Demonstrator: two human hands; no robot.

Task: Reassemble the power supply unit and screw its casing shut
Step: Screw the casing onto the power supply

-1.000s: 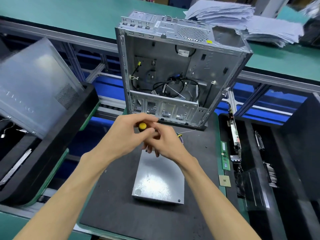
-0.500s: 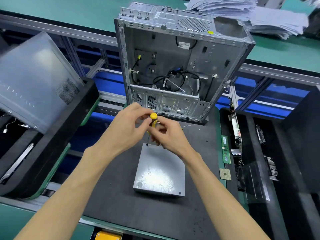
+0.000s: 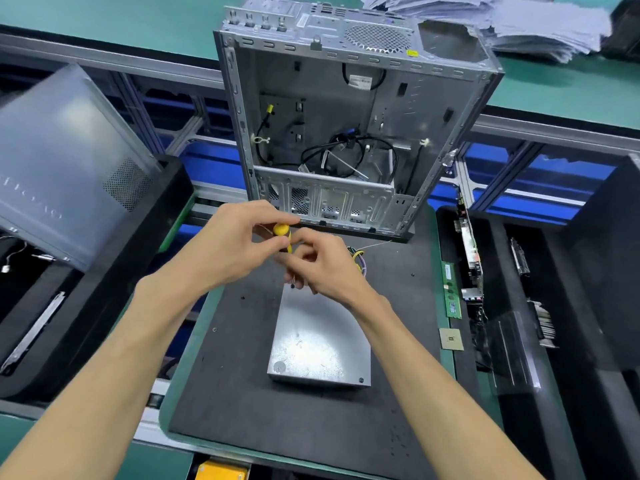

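Two bare forearms reaching up from the lower corners, meeting at frame centre; left hand (image 3: pixel 228 247) with fingers curled round the yellow knob of a small screwdriver (image 3: pixel 282 233); right hand (image 3: pixel 325 265) just beside it, fingers pinched on the handle lower down; shaft and tip mostly hidden behind the right fingers, any screw too small to make out; grey power supply unit (image 3: pixel 320 344) lying flat on the black mat (image 3: pixel 242 393) of the bench, lower centre; open computer case (image 3: pixel 349 126) upright behind, upper centre; coloured wires (image 3: pixel 358 259) partly hidden by the right hand.
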